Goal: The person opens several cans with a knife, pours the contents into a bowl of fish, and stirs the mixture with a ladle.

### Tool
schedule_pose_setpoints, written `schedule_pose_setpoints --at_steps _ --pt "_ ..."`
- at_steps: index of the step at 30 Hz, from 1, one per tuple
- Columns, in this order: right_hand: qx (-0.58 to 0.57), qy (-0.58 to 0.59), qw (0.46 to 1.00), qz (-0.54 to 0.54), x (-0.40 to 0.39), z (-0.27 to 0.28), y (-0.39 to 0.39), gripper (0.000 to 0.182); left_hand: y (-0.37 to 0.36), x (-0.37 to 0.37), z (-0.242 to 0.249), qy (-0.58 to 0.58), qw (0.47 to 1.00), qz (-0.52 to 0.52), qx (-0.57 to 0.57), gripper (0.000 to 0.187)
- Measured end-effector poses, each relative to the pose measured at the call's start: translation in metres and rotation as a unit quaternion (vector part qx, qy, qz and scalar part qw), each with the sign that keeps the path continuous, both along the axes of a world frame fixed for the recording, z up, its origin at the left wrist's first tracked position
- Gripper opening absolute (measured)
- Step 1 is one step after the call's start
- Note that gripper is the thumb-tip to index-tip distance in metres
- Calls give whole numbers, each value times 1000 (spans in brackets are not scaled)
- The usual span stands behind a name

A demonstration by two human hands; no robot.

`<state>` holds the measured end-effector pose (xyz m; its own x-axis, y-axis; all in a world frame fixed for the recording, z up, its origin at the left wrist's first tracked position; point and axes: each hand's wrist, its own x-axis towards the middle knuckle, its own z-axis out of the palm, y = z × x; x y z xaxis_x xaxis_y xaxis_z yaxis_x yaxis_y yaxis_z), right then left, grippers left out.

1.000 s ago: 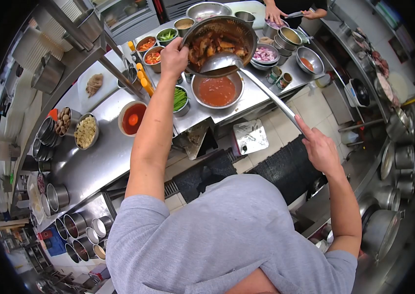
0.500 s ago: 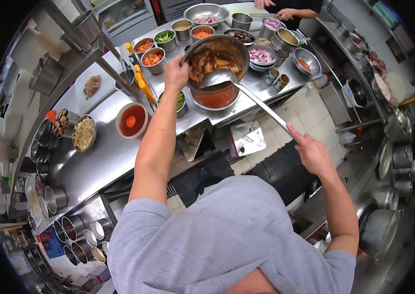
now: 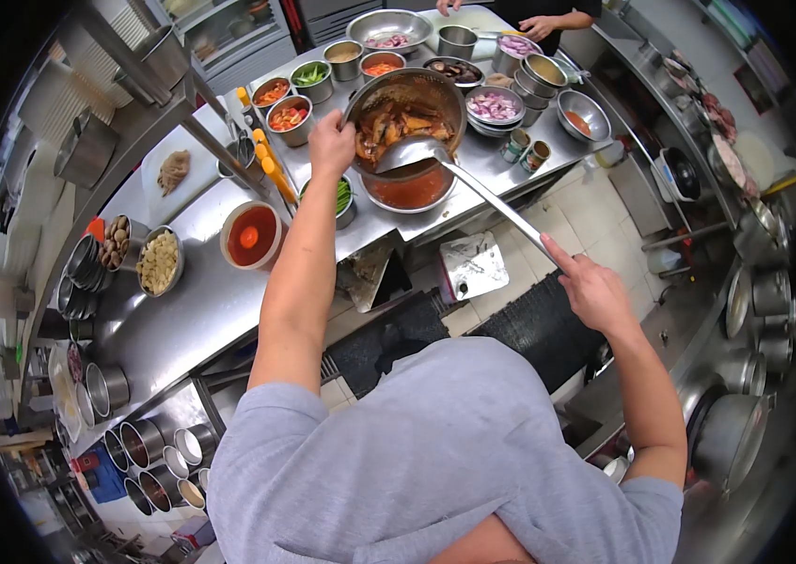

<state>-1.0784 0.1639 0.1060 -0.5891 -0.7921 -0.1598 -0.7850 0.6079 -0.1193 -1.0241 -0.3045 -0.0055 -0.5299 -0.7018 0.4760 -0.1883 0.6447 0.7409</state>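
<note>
My left hand is closed on the left rim of a tilted metal colander, which holds browned, sauced pieces of food. Directly below it, a metal bowl of reddish-brown sauce stands at the counter's front edge. My right hand grips the far end of a long-handled ladle, index finger stretched along the handle. The ladle's broad head rests at the colander's lower rim, against or just in front of the food. What exactly it touches there cannot be made out.
Around the colander stand pots of cut peppers, green vegetables and a bowl of chopped onions. Two opened cans sit near the right edge. A tub of red liquid is at left. Another person's hand is at the back.
The whole view has shifted slightly. My hands, the colander and the ladle keep nearly the same pose. The other person's hands at the back have moved a little.
</note>
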Motion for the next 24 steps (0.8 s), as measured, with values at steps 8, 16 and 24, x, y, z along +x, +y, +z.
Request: schedule_pose_setpoints --at_steps 8,16,24 --pt "-12 5 1000 -9 4 23 0 74 4 6 46 10 999 2 31 19" --pt "7 9 1000 -4 -4 -7 -6 78 -1 -1 2 -13 999 42 22 24" --pt "-39 3 999 2 2 20 2 77 10 13 64 20 999 10 23 19"
